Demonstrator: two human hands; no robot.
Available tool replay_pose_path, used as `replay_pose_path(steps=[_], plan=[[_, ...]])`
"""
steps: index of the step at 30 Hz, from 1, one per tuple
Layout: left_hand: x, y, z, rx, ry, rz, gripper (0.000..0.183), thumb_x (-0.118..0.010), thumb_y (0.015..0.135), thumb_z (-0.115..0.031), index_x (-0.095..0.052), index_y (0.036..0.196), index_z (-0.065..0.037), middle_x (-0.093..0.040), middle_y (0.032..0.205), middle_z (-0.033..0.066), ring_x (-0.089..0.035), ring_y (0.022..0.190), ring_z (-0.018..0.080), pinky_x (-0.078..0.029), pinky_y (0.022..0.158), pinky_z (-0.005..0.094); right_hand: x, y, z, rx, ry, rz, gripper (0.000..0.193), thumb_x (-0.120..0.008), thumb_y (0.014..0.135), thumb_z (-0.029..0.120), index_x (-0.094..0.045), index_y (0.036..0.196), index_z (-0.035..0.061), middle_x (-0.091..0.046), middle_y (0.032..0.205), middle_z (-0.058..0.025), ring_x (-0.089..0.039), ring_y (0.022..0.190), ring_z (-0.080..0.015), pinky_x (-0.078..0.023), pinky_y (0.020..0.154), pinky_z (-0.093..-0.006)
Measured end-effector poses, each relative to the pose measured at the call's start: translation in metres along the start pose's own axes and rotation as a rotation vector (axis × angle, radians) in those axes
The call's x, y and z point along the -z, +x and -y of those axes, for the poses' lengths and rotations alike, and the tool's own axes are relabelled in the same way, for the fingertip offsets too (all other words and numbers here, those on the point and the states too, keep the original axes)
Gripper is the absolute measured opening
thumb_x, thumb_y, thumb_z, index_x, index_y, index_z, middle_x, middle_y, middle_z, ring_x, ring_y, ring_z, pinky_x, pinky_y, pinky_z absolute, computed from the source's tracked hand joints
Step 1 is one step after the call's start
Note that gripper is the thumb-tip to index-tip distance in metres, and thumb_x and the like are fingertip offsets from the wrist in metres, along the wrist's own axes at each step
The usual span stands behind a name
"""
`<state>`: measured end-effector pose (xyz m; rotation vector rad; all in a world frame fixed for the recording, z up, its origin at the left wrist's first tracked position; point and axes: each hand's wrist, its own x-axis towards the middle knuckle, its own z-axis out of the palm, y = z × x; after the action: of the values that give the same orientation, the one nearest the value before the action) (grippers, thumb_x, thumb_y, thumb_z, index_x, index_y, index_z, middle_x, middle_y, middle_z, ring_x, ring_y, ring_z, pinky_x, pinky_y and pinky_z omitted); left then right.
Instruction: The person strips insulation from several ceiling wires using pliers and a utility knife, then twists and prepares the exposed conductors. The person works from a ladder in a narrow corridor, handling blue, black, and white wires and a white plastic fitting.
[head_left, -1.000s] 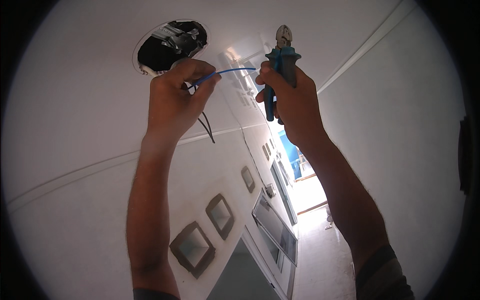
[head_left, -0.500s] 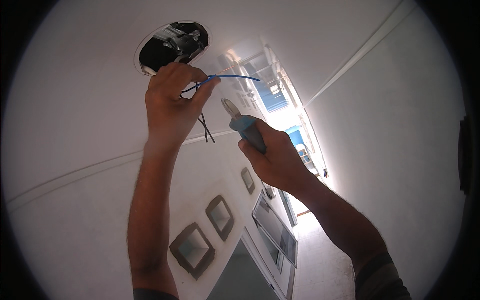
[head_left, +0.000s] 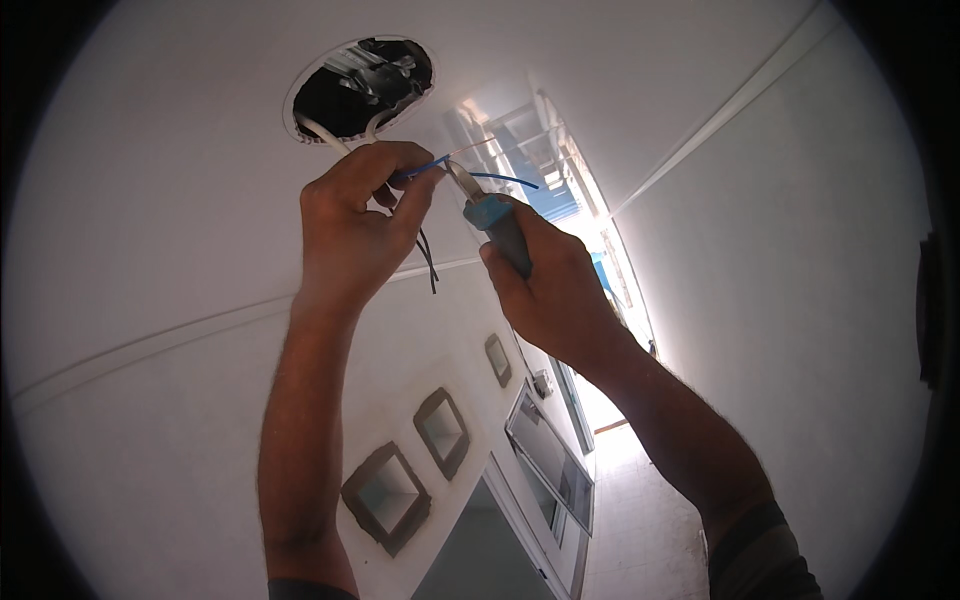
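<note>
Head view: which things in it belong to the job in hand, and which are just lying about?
Job in hand:
- blue wire, held in the left hand
- pliers, in the right hand
- dark wires, hanging below the left hand
- likely the white cable from the ceiling hole

Just surroundings:
- wall openings
- tilted window

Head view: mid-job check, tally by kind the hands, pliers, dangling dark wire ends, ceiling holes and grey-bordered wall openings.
Hands (left, right): 2
Teal-and-grey pliers: 1
Dangling dark wire ends: 2
Ceiling hole: 1
Grey-bordered wall openings: 3
Total: 9
</note>
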<state>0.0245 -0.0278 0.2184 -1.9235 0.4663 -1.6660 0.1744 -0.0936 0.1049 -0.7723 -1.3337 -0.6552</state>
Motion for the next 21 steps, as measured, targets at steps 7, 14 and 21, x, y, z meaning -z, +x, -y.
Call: replay_pose_path(steps=[7,14,21], plan=[[0.000,0.000,-0.004,0.016,-0.030,-0.003,0.009,-0.078,0.087,-0.006,-0.075,0.095,-0.004,-0.075,0.089,0.0030,-0.063,0.071,0.0070,-0.048,0.061,0.0229,-0.002,0.007,-0.007,0.052,-0.066,-0.042,0.037,-0.060,0.095,0.012,-0.051,0.129,-0.0010,-0.066,0.096,-0.0234,-0.069,0.084,-0.0415,-0.054,0.076,-0.0486],[0.001,-0.002,-0.004,0.039,-0.021,-0.001,0.009,-0.077,0.085,-0.005,-0.076,0.094,-0.006,-0.076,0.090,0.0040,-0.071,0.074,0.0115,-0.054,0.059,0.0244,-0.008,0.010,-0.006,0.059,-0.106,-0.069,0.039,-0.061,0.095,0.014,-0.051,0.130,-0.0022,-0.066,0.094,-0.0219,-0.068,0.085,-0.0405,-0.054,0.075,-0.0485],[0.000,-0.002,-0.003,0.034,-0.024,0.001,0.011,-0.074,0.085,-0.002,-0.075,0.096,-0.006,-0.076,0.093,0.0042,-0.069,0.077,0.0098,-0.049,0.058,0.0232,-0.014,0.016,-0.012,0.076,-0.125,-0.087,0.032,-0.062,0.096,0.017,-0.054,0.122,0.0002,-0.067,0.087,-0.0204,-0.069,0.079,-0.0392,-0.055,0.070,-0.0480]])
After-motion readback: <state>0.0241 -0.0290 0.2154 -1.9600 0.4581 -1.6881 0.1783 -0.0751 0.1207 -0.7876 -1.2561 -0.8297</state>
